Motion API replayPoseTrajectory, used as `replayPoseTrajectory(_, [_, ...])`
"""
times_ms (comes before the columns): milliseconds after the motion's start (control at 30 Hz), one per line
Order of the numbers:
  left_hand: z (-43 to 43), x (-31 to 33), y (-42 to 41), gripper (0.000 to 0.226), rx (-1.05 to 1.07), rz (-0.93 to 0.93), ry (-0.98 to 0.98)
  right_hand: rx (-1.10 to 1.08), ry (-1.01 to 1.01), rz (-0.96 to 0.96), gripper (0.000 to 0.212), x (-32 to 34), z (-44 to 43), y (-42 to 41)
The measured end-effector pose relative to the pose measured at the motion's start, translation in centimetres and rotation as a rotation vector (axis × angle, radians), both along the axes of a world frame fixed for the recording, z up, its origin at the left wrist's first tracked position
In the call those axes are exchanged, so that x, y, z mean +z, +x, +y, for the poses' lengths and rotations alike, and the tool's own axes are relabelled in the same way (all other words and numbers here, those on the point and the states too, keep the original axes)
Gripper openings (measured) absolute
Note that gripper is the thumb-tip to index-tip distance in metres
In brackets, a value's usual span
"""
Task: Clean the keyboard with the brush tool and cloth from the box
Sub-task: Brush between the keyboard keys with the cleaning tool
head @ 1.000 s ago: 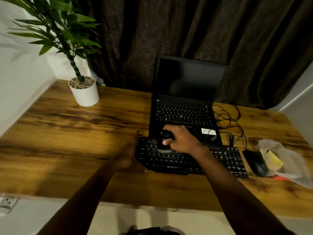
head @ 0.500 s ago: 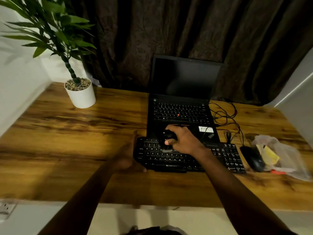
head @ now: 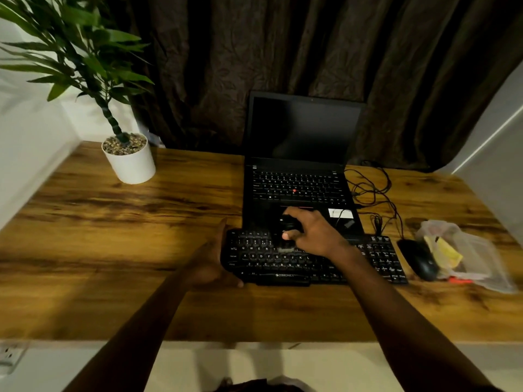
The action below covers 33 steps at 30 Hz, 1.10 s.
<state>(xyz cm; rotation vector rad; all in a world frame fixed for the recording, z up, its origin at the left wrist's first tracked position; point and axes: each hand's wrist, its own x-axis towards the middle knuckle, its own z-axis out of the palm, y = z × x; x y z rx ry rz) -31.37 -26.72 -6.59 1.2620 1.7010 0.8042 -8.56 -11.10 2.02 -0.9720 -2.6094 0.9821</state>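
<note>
Both our hands are at the keyboard (head: 266, 260). The fingers of our right hand (head: 314, 236) curl round the stubby black brush tool (head: 287, 226), its pale bristles on the upper-left key rows, while our left hand (head: 213, 260), fingers fairly straight, braces the left end. If we push too hard, the plastic board could skid on the smooth wood-grain worktop (head: 141, 236) — or dust could land on the laptop (head: 300, 131) just behind it.
</note>
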Motion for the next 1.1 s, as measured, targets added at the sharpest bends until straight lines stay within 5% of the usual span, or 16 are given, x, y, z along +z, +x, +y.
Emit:
replayPoseTrajectory(433, [-0.4,0.9,0.2,0.168,0.002,0.052,-0.019,-0.067,0.025,-0.104,0.043,0.2,1.0,3.0])
replayPoseTrajectory(1100, [-0.2,0.2,0.0,0.163,-0.003,0.053,0.005,-0.131,-0.023,-0.001,0.04,-0.4,0.1,3.3])
